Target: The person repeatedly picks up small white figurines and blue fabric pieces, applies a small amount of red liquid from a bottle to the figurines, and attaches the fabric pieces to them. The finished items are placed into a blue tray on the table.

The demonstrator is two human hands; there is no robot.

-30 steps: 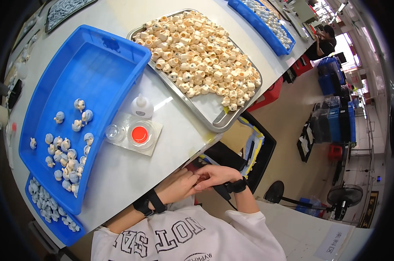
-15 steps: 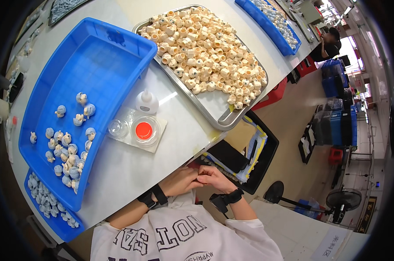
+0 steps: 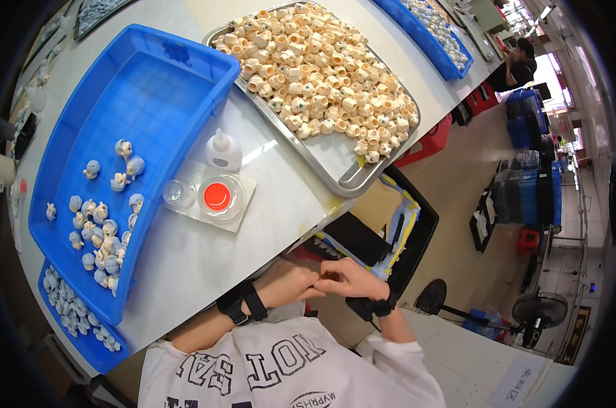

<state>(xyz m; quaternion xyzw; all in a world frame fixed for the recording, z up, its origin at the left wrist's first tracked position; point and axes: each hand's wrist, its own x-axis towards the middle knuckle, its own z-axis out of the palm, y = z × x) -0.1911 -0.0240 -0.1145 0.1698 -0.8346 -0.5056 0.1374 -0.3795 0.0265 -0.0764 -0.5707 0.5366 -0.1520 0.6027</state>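
Note:
My left hand (image 3: 289, 283) and my right hand (image 3: 353, 277) meet at the fingertips just off the table's near edge. Both have their fingers curled in a pinch; anything between them is hidden or too small to make out. Nearest on the table is a white board (image 3: 243, 212) carrying a clear round dish with a red-orange centre (image 3: 217, 197) and a small clear cup (image 3: 178, 194). Behind it stands a white squeeze bottle (image 3: 223, 151). A metal tray (image 3: 335, 156) holds many cream-coloured hollow doll-head parts (image 3: 321, 75).
At left, a large blue bin (image 3: 131, 88) contains several small heads with pale-blue caps (image 3: 97, 224). A smaller blue tray (image 3: 104, 357) beside it holds pale-blue pieces. Below the table edge sits a black crate (image 3: 427, 231). A fan (image 3: 539, 311) and a distant person (image 3: 522, 64) are at right.
My hands have shifted slightly right and remain together; the right hand's fingers have arched more. The table and trays sit slightly shifted in view.

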